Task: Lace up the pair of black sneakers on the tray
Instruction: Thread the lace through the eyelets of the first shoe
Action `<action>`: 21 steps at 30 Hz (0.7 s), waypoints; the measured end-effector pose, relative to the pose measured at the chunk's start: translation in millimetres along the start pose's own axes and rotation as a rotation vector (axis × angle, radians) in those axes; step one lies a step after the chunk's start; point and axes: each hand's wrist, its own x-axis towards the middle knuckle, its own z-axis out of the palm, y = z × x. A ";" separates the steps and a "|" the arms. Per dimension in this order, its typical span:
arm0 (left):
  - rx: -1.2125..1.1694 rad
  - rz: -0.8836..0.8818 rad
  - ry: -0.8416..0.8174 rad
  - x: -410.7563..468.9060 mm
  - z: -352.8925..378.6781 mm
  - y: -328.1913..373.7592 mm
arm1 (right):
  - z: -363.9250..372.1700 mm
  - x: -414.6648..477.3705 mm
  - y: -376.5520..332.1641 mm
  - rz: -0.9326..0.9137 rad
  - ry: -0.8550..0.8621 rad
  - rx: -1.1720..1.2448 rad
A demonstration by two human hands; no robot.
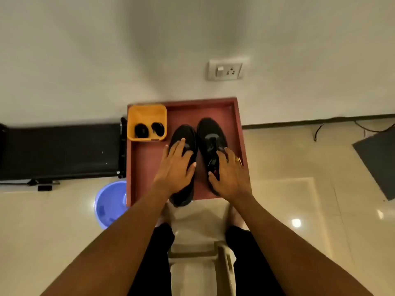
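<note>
Two black sneakers stand side by side, toes away from me, on a reddish-brown tray (145, 167). My left hand (177, 165) lies flat with spread fingers on top of the left sneaker (183, 133). My right hand (228, 174) rests on the right sneaker (211, 133), fingers over its outer side and thumb at the opening. In the tray's far left corner a yellow tub (147, 114) holds two bundled black laces (149, 130).
A blue plastic basin (109, 204) sits on the tiled floor left of the tray. A black bench-like object (62, 150) lies further left. The wall behind carries a socket plate (225, 70). A dark mat (378, 157) lies at the right. My legs and a beige stool (198, 261) are below.
</note>
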 end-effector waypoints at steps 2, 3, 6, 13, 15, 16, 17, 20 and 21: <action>-0.025 -0.028 -0.025 6.5 26.2 -11.9 | 24.4 5.0 2.3 0.060 0.026 0.009; -0.041 -0.043 -0.034 10.3 38.7 -19.4 | 35.8 7.1 4.9 0.083 0.034 0.004; -0.127 -0.054 -0.016 8.1 68.2 -31.6 | 60.6 8.2 10.2 0.110 0.063 -0.049; -0.158 -0.027 0.097 -2.7 87.8 -39.0 | 84.7 6.8 25.5 0.037 0.178 -0.145; -0.149 -0.055 0.052 -9.4 83.8 -36.3 | 83.5 2.6 21.5 0.035 0.186 -0.169; -0.143 -0.065 0.026 -13.3 80.1 -34.7 | 81.4 -2.1 18.9 0.028 0.199 -0.173; -0.123 -0.066 -0.001 -17.7 76.6 -33.2 | 80.2 -6.4 17.2 0.016 0.200 -0.182; -0.164 -0.092 -0.096 -33.1 63.7 -26.7 | 72.9 -17.8 17.0 -0.017 0.139 -0.152; -0.188 -0.102 -0.128 -40.2 59.3 -24.7 | 69.9 -23.1 17.2 -0.020 0.117 -0.143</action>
